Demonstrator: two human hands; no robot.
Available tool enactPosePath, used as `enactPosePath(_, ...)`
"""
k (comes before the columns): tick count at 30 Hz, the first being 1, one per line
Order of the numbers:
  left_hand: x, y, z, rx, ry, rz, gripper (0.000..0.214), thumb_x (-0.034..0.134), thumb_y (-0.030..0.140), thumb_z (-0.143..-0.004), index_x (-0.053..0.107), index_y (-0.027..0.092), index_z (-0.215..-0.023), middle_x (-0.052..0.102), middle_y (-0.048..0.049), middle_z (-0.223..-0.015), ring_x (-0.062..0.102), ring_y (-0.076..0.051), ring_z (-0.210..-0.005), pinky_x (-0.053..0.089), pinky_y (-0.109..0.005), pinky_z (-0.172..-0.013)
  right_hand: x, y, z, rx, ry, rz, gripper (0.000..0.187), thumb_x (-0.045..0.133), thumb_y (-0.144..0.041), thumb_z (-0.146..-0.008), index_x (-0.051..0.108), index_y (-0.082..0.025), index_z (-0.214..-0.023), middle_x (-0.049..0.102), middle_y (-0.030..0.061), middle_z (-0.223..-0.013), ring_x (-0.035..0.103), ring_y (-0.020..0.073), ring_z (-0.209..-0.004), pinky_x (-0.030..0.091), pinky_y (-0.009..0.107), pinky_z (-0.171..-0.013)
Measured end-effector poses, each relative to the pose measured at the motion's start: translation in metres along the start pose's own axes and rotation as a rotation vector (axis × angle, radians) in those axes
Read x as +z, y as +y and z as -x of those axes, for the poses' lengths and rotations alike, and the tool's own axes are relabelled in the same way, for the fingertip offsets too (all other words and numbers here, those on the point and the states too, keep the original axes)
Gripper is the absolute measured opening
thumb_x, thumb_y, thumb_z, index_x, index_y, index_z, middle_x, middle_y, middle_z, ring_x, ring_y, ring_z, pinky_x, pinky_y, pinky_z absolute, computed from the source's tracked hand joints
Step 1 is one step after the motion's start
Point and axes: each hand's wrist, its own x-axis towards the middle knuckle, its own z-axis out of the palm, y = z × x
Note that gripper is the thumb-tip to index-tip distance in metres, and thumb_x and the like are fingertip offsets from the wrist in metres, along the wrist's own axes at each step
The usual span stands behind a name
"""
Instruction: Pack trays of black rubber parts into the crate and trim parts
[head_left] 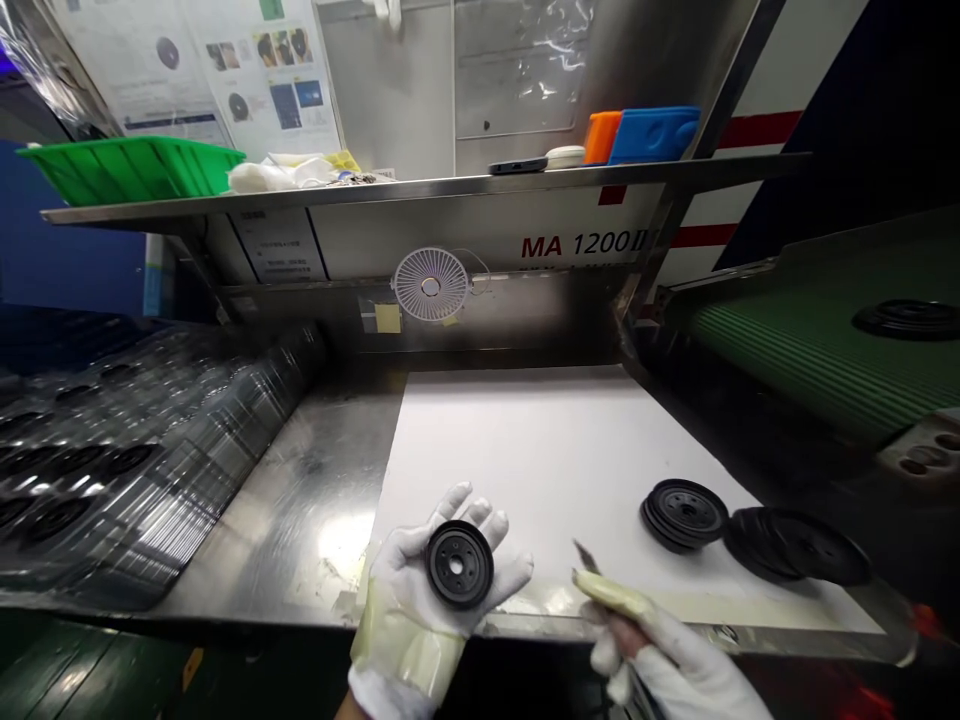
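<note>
**Q:** Specimen location?
**A:** Black moulded disc [459, 564], central bore ringed by small holes, lying flat on the palm of a white-gloved left hand [401, 590], lower centre of frame. Fingers spread, nothing pinched.

**Q:** Other hand?
**A:** White-gloved right hand [660, 665], lower right. Fingers curled closed around a yellow-wrapped knife handle [611, 594]; narrow dark blade [586, 557] points up and left, near the disc, not touching.

**Q:** Surroundings?
**A:** Right of centre, on a white rectangular sheet [555, 450]: stacked black discs [684, 514], with a wider, flatter black stack [799, 546] touching them. Far left: transparent plastic trays [172, 470] holding black discs, on a stainless steel bench [300, 520]. Right edge: green ribbed conveyor belt [795, 355] carrying one black disc [909, 320]. Upper left: green plastic tray [131, 170] on a steel shelf [450, 188].
</note>
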Motion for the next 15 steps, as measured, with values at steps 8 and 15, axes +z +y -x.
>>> enactPosePath(8,0.005,-0.003,0.033,-0.005,0.149,-0.166,0.033,0.064,0.032,-0.083,0.058,0.018,-0.113,0.067,-0.0096,-0.106,0.065,-0.028,-0.103,0.058,-0.037,-0.072,0.003,-0.04,0.035,-0.124,0.085,-0.213,0.053,0.071,-0.04,-0.069,0.061,-0.026,-0.119,0.066,0.0139,-0.118,0.065,0.029,-0.103,0.055,0.042,-0.088)
enactPosePath(15,-0.008,-0.001,0.067,-0.18,0.074,-0.182,0.042,0.058,0.035,-0.086,0.052,0.02,-0.125,0.064,-0.0106,-0.112,0.067,-0.028,-0.096,0.057,-0.038,-0.07,0.047,-0.037,0.073,-0.246,0.263,-0.252,0.026,0.075,-0.048,-0.069,0.068,-0.023,-0.075,0.059,-0.0014,-0.06,0.054,0.0131,-0.056,0.052,0.026,-0.059)
